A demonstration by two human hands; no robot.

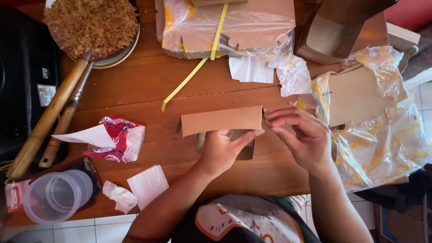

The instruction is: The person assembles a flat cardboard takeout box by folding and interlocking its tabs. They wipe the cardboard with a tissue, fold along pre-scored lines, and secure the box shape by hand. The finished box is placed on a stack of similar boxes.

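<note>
- Wooden table [148, 85]: brown cardboard box blank [222, 120] held just above its near-middle.
- Blank judged light, stiff along creases, easily dented; best held at folded edges.
- Far-left corner: pan [92, 27] heaped with shredded brown food.
- Near-left corner: clear plastic cup [56, 195], apparently empty.
- Left hand [222, 150] grips blank from beneath, thumb on front.
- Right hand [299, 135] pinches its right end flap.

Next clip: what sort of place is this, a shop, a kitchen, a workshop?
Probably a home or small food-packing table. Both hands fold a brown cardboard box on a wooden table, beside a pan of shredded fried food and plastic-wrapped flat cardboard.
</note>
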